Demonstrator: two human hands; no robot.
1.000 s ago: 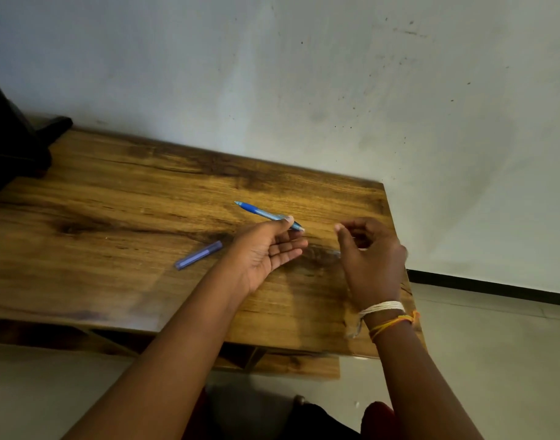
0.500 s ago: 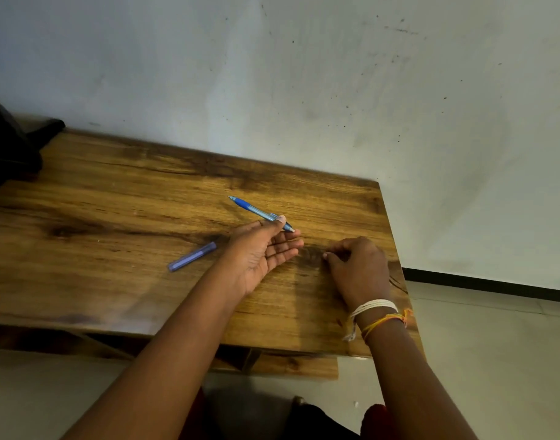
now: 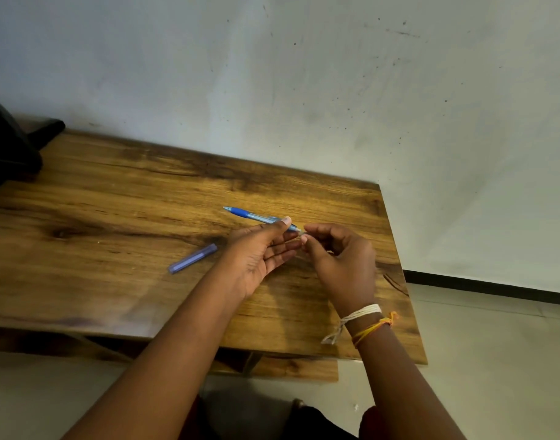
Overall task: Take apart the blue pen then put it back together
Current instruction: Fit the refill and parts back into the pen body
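The blue pen barrel has a blue grip at its far-left tip and points left, away from me. My left hand lies palm up and pinches the barrel's near end between thumb and fingers. My right hand is right next to it, its fingertips pinched on a small pale pen part at the barrel's rear end. The part is mostly hidden by the fingers. A translucent purple-blue pen cap lies loose on the wooden table, left of my left wrist.
A black object stands at the table's far left. A grey-white wall runs right behind the table. The table's right edge drops to a pale floor. Both hands work above the table's right half.
My right hand dipped to the tabletop half a second ago, then rose and moved left to the pen's rear end. My left hand kept holding the barrel, almost still.
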